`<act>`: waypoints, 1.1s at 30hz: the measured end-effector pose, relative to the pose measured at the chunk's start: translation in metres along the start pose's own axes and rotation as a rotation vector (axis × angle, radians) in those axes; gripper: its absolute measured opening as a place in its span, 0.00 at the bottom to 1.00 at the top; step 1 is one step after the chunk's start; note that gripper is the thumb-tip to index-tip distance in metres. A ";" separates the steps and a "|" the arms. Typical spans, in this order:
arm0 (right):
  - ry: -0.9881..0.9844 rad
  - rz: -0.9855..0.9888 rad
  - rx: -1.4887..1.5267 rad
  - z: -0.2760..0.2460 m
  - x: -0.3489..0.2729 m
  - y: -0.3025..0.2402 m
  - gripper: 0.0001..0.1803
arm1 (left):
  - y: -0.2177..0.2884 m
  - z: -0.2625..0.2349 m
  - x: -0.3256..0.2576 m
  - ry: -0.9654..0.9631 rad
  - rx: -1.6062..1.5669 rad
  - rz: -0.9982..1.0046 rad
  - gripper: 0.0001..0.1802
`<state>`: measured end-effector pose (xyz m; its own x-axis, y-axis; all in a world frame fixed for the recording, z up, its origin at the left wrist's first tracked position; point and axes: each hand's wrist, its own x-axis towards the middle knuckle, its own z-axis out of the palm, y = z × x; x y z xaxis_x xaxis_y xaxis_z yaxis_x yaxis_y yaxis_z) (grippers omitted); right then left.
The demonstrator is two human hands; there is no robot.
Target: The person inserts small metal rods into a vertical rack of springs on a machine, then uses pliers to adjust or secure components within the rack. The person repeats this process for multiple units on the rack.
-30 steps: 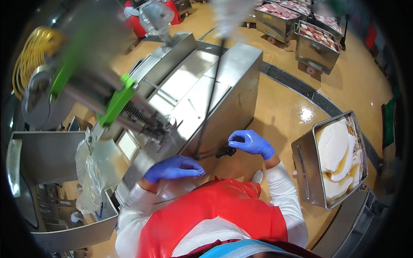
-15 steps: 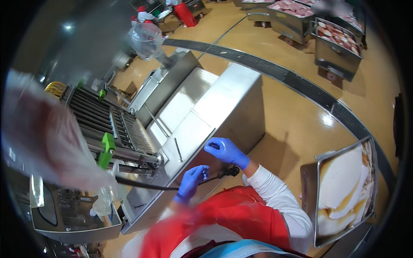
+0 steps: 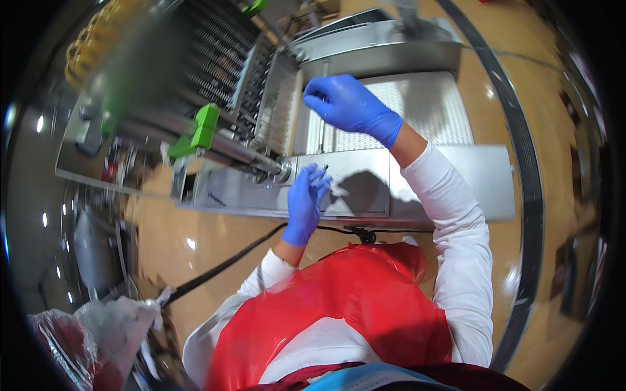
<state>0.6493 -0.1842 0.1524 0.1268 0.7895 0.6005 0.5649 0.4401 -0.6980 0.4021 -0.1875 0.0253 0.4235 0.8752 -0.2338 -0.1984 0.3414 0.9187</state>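
Blue-gloved and half curled, the left hand (image 3: 308, 195) is hovering over the near ledge of a long brushed-steel machine casing (image 3: 450, 173). One small, slim, dark-tipped piece (image 3: 325, 167) is showing right at its fingertips; whether they are pinching it or merely passing over it, I cannot tell. Farther out, the right hand, also in a blue glove (image 3: 349, 107), is bending its fingers inward above a white textured conveyor belt (image 3: 424, 104); its palm side is facing away, so I cannot tell whether it is gripping anything. One slender metal crossbar (image 3: 321, 138) is running beneath that hand, just beyond the dark-tipped piece. Leftward, a bright green clamp block (image 3: 206, 127) is sitting on a thick steel shaft (image 3: 241, 153).
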 end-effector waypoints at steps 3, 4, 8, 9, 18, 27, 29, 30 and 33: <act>-0.138 -0.059 0.046 0.027 0.054 0.025 0.15 | 0.013 0.009 0.031 0.221 -0.293 0.117 0.37; -0.165 -0.085 0.071 0.039 0.074 0.028 0.15 | 0.018 0.012 0.048 0.261 -0.390 0.168 0.38; -0.235 -0.176 0.070 0.085 0.140 0.029 0.17 | 0.048 0.033 0.128 0.449 -0.593 0.223 0.40; -0.243 -0.208 0.038 0.096 0.150 0.027 0.17 | 0.038 0.015 0.154 0.360 -0.651 0.285 0.39; -0.333 -0.335 0.063 0.154 0.172 0.015 0.12 | -0.002 -0.102 0.253 -0.372 -2.141 0.016 0.16; -0.141 -0.473 -0.032 0.168 0.146 0.013 0.07 | 0.027 -0.045 0.212 0.684 -0.156 0.507 0.10; -0.111 -0.443 -0.019 0.165 0.148 0.027 0.06 | 0.035 -0.014 0.206 0.668 -0.139 0.493 0.12; -0.119 -0.439 -0.009 0.164 0.154 0.037 0.07 | 0.040 0.000 0.202 0.649 -0.146 0.483 0.13; -0.184 -0.435 0.039 0.164 0.159 0.037 0.09 | 0.050 0.008 0.191 0.627 -0.261 0.498 0.16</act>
<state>0.5572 0.0280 0.1582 -0.2633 0.5891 0.7640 0.5024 0.7598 -0.4127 0.4804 -0.0066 0.0294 -0.3219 0.9465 -0.0249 -0.4624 -0.1342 0.8765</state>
